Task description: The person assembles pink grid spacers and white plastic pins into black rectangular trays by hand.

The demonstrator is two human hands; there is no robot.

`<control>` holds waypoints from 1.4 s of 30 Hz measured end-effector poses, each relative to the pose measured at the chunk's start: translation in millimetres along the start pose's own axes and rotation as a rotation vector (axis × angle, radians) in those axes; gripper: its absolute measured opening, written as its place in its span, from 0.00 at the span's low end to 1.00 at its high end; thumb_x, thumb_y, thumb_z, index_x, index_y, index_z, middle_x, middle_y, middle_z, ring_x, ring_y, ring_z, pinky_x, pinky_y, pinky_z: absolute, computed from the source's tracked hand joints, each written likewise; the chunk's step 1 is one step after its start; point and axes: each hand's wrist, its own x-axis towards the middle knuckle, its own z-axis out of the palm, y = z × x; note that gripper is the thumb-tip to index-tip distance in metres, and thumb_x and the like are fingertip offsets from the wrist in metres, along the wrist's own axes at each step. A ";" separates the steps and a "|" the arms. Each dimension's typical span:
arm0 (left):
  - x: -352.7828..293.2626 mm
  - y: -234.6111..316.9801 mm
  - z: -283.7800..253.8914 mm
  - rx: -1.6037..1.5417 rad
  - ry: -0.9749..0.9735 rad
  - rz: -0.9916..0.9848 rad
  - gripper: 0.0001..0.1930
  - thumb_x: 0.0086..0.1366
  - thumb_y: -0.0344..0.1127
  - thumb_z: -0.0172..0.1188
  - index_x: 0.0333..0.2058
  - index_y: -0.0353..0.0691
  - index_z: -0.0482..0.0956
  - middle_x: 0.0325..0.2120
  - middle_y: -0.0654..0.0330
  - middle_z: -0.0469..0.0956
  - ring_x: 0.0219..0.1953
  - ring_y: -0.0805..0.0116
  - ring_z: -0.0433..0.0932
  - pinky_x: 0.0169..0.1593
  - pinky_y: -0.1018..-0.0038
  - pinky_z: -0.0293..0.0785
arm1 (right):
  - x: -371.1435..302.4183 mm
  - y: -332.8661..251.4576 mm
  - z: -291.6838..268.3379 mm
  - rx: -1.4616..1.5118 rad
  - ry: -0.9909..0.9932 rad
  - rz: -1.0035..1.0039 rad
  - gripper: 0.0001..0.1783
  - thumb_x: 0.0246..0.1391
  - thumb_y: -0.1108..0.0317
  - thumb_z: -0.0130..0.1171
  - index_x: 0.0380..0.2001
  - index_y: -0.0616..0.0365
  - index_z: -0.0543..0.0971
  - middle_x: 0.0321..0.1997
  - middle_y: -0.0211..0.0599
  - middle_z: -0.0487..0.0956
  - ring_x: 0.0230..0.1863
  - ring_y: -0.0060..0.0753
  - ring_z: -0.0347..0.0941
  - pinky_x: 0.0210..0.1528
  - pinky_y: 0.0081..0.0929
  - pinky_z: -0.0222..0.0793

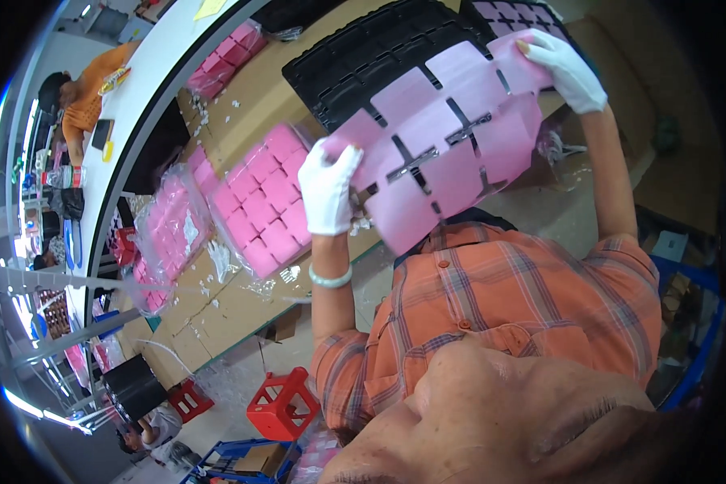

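Observation:
Between my hands I hold up a pink slotted sheet, wide and thin, with several dark cut-out slots across it. My left hand, in a white glove, pinches its left end between thumb and fingers. The far right corner is gripped by my right hand, also gloved in white. Behind the sheet, a black moulded tray lies on the bench and is partly covered by it. Left of my left hand is a plastic-wrapped block of pink slotted pieces.
More bagged pink pieces lie along the cardboard-covered bench, among white scraps. At the far right stands another black tray holding pink pieces. A red stool and a blue crate are on the floor. A person in orange is across the white table.

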 end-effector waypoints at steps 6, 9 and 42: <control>85.8 -28.0 11.4 0.280 0.025 0.065 0.05 0.58 0.27 0.64 0.33 0.33 0.82 0.26 0.68 0.79 0.30 0.81 0.73 0.36 0.81 0.70 | 90.1 82.2 -2.1 -0.097 0.042 0.129 0.20 0.58 0.54 0.60 0.47 0.57 0.80 0.39 0.23 0.78 0.40 0.17 0.68 0.44 0.19 0.63; 138.3 -41.1 7.3 0.334 0.023 0.105 0.06 0.57 0.27 0.64 0.33 0.34 0.83 0.26 0.68 0.79 0.29 0.80 0.73 0.36 0.81 0.70 | 143.3 127.1 1.8 -0.216 0.133 -0.093 0.18 0.59 0.54 0.59 0.40 0.59 0.82 0.35 0.27 0.80 0.37 0.25 0.73 0.44 0.25 0.67; 167.4 -23.8 21.2 1.549 0.420 0.526 0.15 0.58 0.44 0.60 0.42 0.45 0.81 0.46 0.56 0.78 0.53 0.53 0.73 0.53 0.55 0.67 | 185.6 49.2 72.9 -1.036 0.544 -0.507 0.14 0.53 0.59 0.56 0.33 0.58 0.81 0.30 0.44 0.79 0.36 0.49 0.75 0.43 0.41 0.71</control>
